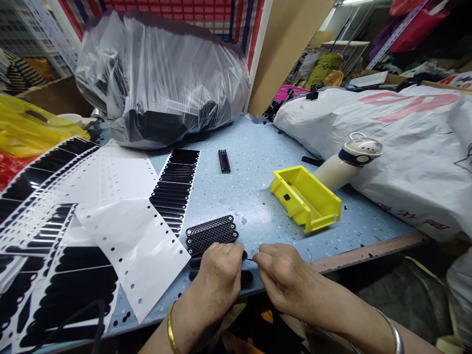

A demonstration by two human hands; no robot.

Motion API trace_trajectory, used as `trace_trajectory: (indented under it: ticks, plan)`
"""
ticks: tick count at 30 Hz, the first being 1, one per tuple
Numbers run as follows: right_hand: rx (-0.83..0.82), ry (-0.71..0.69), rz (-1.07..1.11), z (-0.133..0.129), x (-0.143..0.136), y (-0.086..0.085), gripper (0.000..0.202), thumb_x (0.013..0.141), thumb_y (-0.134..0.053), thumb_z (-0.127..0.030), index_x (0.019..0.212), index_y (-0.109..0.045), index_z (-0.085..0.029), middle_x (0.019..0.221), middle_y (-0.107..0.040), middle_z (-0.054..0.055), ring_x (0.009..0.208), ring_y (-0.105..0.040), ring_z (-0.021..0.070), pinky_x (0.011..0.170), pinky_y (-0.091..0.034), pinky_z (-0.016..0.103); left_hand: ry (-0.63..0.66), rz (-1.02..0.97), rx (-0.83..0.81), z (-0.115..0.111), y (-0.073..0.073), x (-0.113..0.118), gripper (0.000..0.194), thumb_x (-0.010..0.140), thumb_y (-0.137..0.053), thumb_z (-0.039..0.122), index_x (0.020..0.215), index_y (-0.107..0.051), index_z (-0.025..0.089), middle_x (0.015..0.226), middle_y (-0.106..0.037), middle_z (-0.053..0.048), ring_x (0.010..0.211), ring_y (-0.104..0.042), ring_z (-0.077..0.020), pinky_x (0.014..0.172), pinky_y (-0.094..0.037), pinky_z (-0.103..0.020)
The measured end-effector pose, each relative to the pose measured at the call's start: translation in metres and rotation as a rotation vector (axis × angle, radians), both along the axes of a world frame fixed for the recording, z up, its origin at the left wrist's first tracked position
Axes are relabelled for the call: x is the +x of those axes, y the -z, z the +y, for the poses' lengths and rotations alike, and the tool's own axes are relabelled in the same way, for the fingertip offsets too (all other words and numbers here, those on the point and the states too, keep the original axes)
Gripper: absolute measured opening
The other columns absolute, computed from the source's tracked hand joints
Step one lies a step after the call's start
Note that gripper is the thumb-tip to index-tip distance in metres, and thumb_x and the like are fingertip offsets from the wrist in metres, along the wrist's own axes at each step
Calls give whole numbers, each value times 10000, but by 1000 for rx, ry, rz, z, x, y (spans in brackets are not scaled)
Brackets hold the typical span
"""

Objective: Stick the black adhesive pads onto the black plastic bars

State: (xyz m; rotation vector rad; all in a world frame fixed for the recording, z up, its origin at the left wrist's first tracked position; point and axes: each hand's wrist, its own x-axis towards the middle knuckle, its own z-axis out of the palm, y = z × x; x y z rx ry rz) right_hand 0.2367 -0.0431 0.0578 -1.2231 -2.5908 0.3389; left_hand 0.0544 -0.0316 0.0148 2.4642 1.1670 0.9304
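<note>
- Blue speckled tabletop [254, 196], near edge below: easy for small parts to roll off after a nudge.
- Left hand [220, 268] closed over a black bar [244, 255], right hand [285, 273] pinching a thin dark strand [250, 259] at its end, narrow gap between: likely to snap or slip free under too hard a pull.
- Lower black bar [247, 278] by the edge: liable to fall if brushed.
- Perforated white sheet [138, 250] near the gold bangle [171, 327]: could snag and drag.
- Lattice-patterned pieces [212, 230] just beyond the left knuckles: apt to scatter if bumped.
- Yellow bin [319, 216] beside a pale bottle [336, 170]: risk of toppling from a shove.
</note>
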Motion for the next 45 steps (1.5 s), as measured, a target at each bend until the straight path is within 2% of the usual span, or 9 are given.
trace_trajectory:
  ticks: [9, 13, 20, 24, 30, 35, 40, 43, 45]
  plan:
    - [6, -1, -42, 1, -2, 9, 269, 760, -383, 15, 713, -565, -177, 682, -547, 62, 598, -479, 200, 586, -320, 330, -2, 24, -6, -2, 2, -1, 237, 802, -413, -1, 824, -566, 179, 699, -644, -51, 640, -617, -217, 601, -483, -329]
    - [-7, -37, -154, 5, -9, -2, 258, 709, -419, 21, 716, -593, -169, 691, -583, 81, 600, -495, 213, 591, -337, 337, -15, 37, -14, -1, 5, 1, 239, 801, -407, 0, 758, -555, 183, 658, -616, -40, 591, -580, -208, 561, -438, -324]
    - [-119, -62, -313, 12, -19, -18, 249, 695, -478, 25, 794, -644, -133, 763, -651, 112, 694, -585, 237, 650, -396, 328, -1, -25, -56, 0, 6, 2, 252, 845, -400, 22, 728, -560, 178, 660, -635, -51, 606, -615, -205, 578, -465, -316]
    - [-213, 28, -221, 7, -7, -9, 233, 778, -455, 7, 778, -625, -153, 748, -656, 86, 658, -610, 211, 611, -382, 299, -20, -26, -34, -1, 3, 0, 234, 837, -416, 26, 792, -589, 177, 695, -658, -57, 653, -643, -219, 604, -514, -328]
    - [-268, 140, -30, -10, 4, 20, 265, 879, -371, -46, 810, -591, -177, 695, -660, 50, 603, -612, 185, 569, -360, 278, 22, -82, -137, -1, 5, -5, 228, 814, -468, 24, 875, -615, 188, 769, -680, -51, 746, -669, -213, 696, -564, -332]
    - [-102, 189, 101, -22, 3, 45, 297, 906, -304, -60, 826, -558, -191, 685, -615, 42, 621, -578, 188, 594, -389, 288, 42, -114, -206, -2, 7, -5, 237, 795, -473, 7, 865, -614, 185, 808, -678, -60, 796, -661, -227, 742, -568, -360]
    - [-60, 179, 167, -23, -4, 40, 301, 913, -298, -66, 790, -535, -205, 645, -588, 17, 578, -564, 164, 580, -403, 274, 40, -113, -235, -2, 6, -4, 187, 840, -481, 37, 808, -587, 187, 775, -652, -47, 739, -628, -208, 700, -524, -329]
    - [-64, 163, 182, -23, -6, 32, 307, 914, -302, -74, 782, -545, -208, 640, -607, 17, 564, -571, 160, 564, -416, 268, 34, -89, -225, -1, 5, -3, 222, 895, -456, 76, 723, -539, 190, 706, -611, -33, 662, -587, -183, 634, -473, -294]
    - [-67, 161, 175, -22, -1, 34, 316, 925, -305, -93, 807, -576, -205, 650, -635, 25, 578, -600, 168, 570, -442, 269, 30, -75, -204, -1, 4, -3, 242, 909, -443, 81, 708, -521, 191, 686, -592, -27, 639, -567, -174, 609, -445, -281]
